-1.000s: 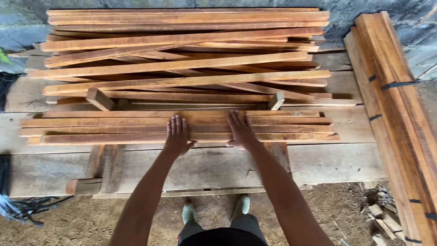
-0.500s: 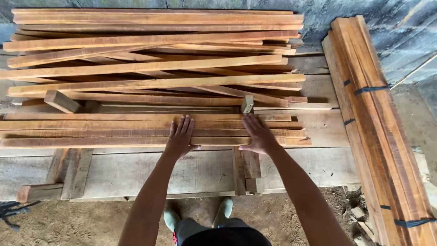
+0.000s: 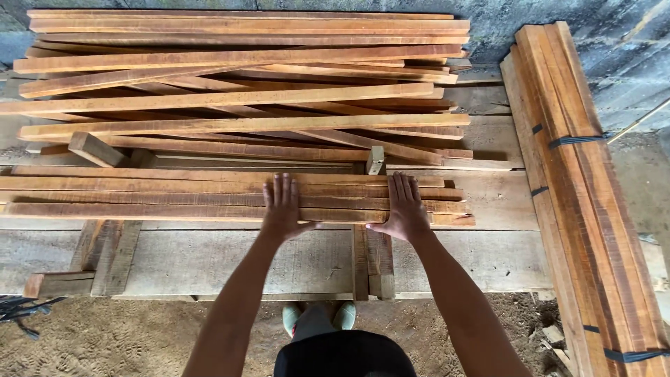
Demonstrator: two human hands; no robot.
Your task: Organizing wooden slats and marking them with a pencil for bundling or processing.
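**Spotter:** Two hands, both yours, lie flat on the row of slats point(image 3: 174, 195). Your left hand point(image 3: 283, 208) has its fingers spread and pointing away from you, thumb hooked over the near edge. Your right hand point(image 3: 405, 209) lies the same way, just right of the left, thumb pointing inward. Neither one grips anything; the palms only press down on the wood.

**Operator:** Where do those slats lie?

**Spotter:** Side by side, flat, across the wide grey plank platform point(image 3: 230, 258) in front of you. They run left to right, their right ends stopping a little past your right hand. Two short cross battens point(image 3: 373, 262) poke out from under the slats toward you, right below your right hand. More battens point(image 3: 105, 255) stick out under the slats far to the left.

**Operator:** And beyond the slats?

**Spotter:** A loose pile of slats point(image 3: 244, 91), the same reddish-brown wood, lies behind your row, some straight, some crossing at slight angles. A short block point(image 3: 96, 149) lies tilted at the pile's near left edge, and a small upright offcut point(image 3: 375, 160) stands just beyond your right hand.

**Operator:** Anything packed up?

**Spotter:** Yes, to the right of the slats lies a strapped bundle of boards point(image 3: 586, 188), long and running toward you, bound with dark bands point(image 3: 576, 140) at several places. It bears no label that you can see. Your shoes point(image 3: 317, 315) show below the platform on sawdust ground.
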